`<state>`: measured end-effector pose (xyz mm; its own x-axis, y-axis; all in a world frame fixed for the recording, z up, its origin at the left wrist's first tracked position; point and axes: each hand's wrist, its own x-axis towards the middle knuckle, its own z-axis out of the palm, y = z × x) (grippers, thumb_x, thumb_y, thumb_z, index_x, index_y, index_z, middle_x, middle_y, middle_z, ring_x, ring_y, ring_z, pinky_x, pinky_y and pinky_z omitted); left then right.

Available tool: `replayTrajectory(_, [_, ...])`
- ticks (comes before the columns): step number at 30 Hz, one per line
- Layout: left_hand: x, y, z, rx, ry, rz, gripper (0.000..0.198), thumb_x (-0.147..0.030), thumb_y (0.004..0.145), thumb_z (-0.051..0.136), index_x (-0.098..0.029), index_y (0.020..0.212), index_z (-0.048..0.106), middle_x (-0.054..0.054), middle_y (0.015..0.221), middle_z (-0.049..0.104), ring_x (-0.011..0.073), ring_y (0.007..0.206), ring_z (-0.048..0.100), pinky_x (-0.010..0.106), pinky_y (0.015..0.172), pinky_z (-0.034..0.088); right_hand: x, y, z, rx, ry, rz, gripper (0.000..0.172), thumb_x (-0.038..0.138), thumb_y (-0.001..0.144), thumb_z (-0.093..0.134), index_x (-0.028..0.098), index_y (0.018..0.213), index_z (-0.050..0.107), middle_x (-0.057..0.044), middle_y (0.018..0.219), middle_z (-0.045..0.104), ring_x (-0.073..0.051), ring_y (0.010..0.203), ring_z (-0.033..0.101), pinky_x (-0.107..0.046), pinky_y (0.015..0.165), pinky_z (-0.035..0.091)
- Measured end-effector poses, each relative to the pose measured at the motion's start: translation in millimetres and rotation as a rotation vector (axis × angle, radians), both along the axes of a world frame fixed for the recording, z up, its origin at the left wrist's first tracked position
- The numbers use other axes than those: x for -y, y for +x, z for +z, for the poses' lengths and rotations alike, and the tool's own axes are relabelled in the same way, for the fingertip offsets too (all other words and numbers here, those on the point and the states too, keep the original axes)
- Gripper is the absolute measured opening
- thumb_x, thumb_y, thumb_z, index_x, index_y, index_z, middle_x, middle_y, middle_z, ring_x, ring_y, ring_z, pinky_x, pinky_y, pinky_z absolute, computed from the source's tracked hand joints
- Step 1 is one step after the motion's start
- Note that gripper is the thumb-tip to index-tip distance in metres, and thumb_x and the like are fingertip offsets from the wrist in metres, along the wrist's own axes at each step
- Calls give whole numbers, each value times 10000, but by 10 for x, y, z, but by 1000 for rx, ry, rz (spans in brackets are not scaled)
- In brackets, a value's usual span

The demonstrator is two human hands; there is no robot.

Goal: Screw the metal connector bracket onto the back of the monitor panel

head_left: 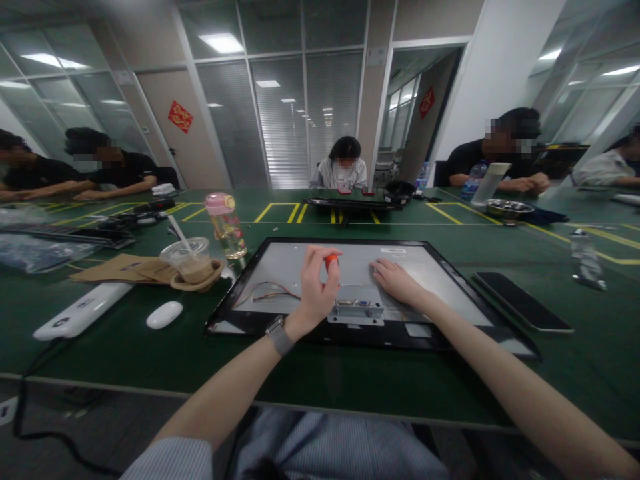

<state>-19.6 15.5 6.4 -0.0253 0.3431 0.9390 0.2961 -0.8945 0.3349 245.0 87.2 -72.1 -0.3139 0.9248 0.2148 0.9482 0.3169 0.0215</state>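
Note:
In front of me a flat monitor panel lies on the table, its grey metal back up inside a black frame. My left hand, with a watch on the wrist, is closed around the red-orange handle of a screwdriver above the panel's middle. The screwdriver's shaft and tip are hidden from me. Fingers stretched out, my right hand rests on the metal back, right of the left hand. Close below both hands sits a metal bracket with connector ports. Thin coloured wires run left of it.
Left of the panel are a white mouse, a white power strip, an iced drink cup and a pink-lidded bottle. A black phone lies at the right. Several people sit across the green table.

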Motion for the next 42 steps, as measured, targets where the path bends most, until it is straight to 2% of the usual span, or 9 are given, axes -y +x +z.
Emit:
replayTrajectory(4, [2, 2, -25, 17, -24, -72, 269, -203, 1100, 389, -205, 1062, 655, 23, 883, 636, 157, 776, 615, 277, 715, 510, 8, -6, 9, 3, -8, -12, 485, 234, 1079, 376, 118, 1503, 581, -219, 1560, 589, -340, 1426, 581, -498, 1185, 447])
replayTrajectory(7, [14, 12, -15, -9, -7, -100, 237, -232, 1103, 432, -203, 1061, 663, 26, 896, 650, 155, 780, 622, 279, 715, 517, 20, -15, 28, 5, -17, -13, 488, 229, 1078, 374, 123, 1509, 576, -211, 1562, 589, -339, 1432, 574, -500, 1191, 440])
replayTrajectory(11, [27, 20, 11, -17, 55, -19, 150, -301, 1065, 600, -204, 1015, 703, 36, 952, 611, 161, 839, 622, 299, 777, 541, 38, -28, 61, 5, -26, -14, 495, 229, 1079, 368, 118, 1517, 570, -219, 1566, 583, -347, 1439, 568, -511, 1191, 440])
replayTrajectory(14, [28, 23, 14, -5, 47, 33, 186, -325, 1076, 598, -206, 1011, 725, 38, 958, 588, 155, 819, 610, 295, 768, 543, 45, -34, 70, 6, -27, -16, 492, 230, 1081, 366, 118, 1510, 577, -221, 1572, 577, -348, 1440, 568, -510, 1191, 440])
replayTrajectory(18, [18, 19, -1, 6, -19, 17, 225, -300, 1111, 516, -206, 1084, 719, 36, 930, 614, 160, 816, 617, 294, 766, 545, 44, -30, 55, 6, -22, -18, 492, 237, 1083, 370, 112, 1514, 573, -228, 1570, 576, -349, 1448, 561, -510, 1196, 433])
replayTrajectory(23, [-1, 12, -26, 16, -92, -82, 269, -293, 1131, 439, -200, 1174, 687, 51, 954, 690, 164, 842, 663, 303, 789, 561, 33, -5, 33, 3, -9, -6, 484, 240, 1079, 377, 138, 1507, 580, -214, 1557, 593, -341, 1433, 574, -511, 1187, 444])
replayTrajectory(30, [7, 23, -52, -15, -113, -95, 236, -301, 1105, 507, -204, 1251, 664, 73, 1033, 756, 174, 876, 706, 322, 803, 582, 12, 2, 20, 8, -8, -2, 487, 242, 1079, 370, 131, 1505, 578, -205, 1550, 601, -331, 1420, 584, -479, 1176, 453])
replayTrajectory(38, [-22, 7, -20, 13, -24, -67, 135, -284, 1058, 610, -204, 1133, 689, 33, 953, 678, 153, 839, 649, 296, 792, 549, 8, 12, 4, 2, 5, -1, 479, 232, 1070, 393, 146, 1500, 586, -199, 1548, 607, -324, 1414, 592, -487, 1173, 459])
replayTrajectory(42, [-43, -4, -6, 44, 22, -8, 141, -343, 1036, 664, -206, 1050, 694, 26, 916, 612, 165, 842, 627, 310, 791, 544, 8, 8, -2, -3, 5, -8, 483, 236, 1076, 382, 144, 1504, 587, -204, 1550, 605, -330, 1421, 588, -500, 1173, 461])
